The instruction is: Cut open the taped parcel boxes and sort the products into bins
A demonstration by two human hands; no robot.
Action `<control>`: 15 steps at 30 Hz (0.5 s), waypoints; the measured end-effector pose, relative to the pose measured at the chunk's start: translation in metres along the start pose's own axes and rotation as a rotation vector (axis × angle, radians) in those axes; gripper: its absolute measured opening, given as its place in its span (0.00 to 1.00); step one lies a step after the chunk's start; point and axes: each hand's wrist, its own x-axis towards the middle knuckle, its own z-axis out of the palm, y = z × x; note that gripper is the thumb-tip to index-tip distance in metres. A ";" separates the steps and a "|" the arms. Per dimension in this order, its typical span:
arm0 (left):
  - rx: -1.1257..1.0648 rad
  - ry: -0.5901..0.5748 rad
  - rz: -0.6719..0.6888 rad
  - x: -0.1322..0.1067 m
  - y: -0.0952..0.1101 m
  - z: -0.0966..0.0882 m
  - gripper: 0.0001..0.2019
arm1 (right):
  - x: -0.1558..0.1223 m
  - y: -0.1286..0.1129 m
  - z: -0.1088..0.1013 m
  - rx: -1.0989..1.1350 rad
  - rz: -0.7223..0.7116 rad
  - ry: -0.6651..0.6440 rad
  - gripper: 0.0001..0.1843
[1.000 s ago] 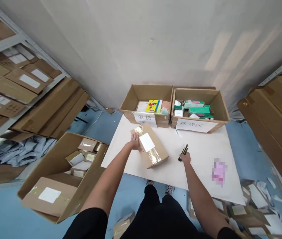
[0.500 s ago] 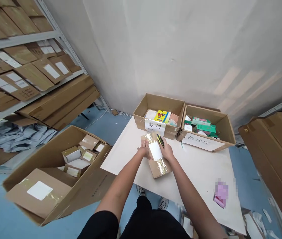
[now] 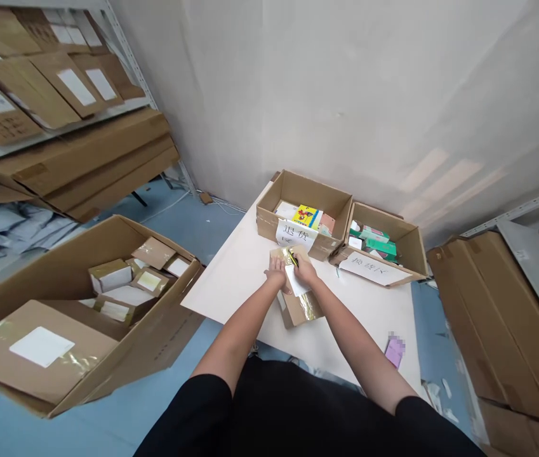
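A taped cardboard box (image 3: 296, 308) with a white label lies on the white table in front of me. My left hand (image 3: 276, 274) rests on its left part, fingers stretched out flat over the cardboard. Gripped in my right hand (image 3: 304, 271) is a yellow and black box cutter (image 3: 292, 257), held at the far end of the box, over the shiny tape. The blade is too small to make out.
Behind the box stand two open cartons with handwritten signs: the left carton (image 3: 269, 223) holds a yellow pack, the right carton (image 3: 411, 275) green boxes. A purple item (image 3: 394, 351) lies at right. A big carton of parcels (image 3: 164, 317) sits left, near loaded shelves (image 3: 102, 112).
The box cutter has tipped from upright to slanting down to the left over the tape. Both hands stay at the box. My view has shifted and leaned closer.
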 end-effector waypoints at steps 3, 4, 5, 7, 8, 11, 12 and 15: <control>-0.039 0.016 0.016 0.001 0.000 0.002 0.78 | -0.003 -0.005 -0.004 -0.011 0.031 -0.016 0.29; -0.038 0.018 0.023 0.002 -0.001 0.002 0.76 | -0.005 -0.007 -0.006 -0.021 0.042 -0.031 0.30; -0.033 0.021 0.031 0.002 -0.002 0.003 0.75 | -0.006 -0.009 -0.009 -0.033 0.054 -0.051 0.30; -0.029 0.036 0.053 0.003 -0.004 0.005 0.73 | -0.011 -0.011 -0.014 -0.052 0.066 -0.098 0.32; -0.031 0.052 0.068 0.003 -0.006 0.006 0.72 | -0.014 -0.012 -0.017 -0.058 0.070 -0.120 0.32; 0.002 0.078 0.105 0.003 -0.011 0.007 0.70 | -0.029 -0.010 -0.023 -0.061 0.086 -0.185 0.33; 0.026 0.076 0.107 0.003 -0.012 0.008 0.70 | -0.036 -0.008 -0.025 -0.063 0.094 -0.208 0.33; 0.113 0.045 0.085 0.003 -0.014 0.008 0.73 | -0.068 0.002 -0.024 -0.077 0.116 -0.274 0.32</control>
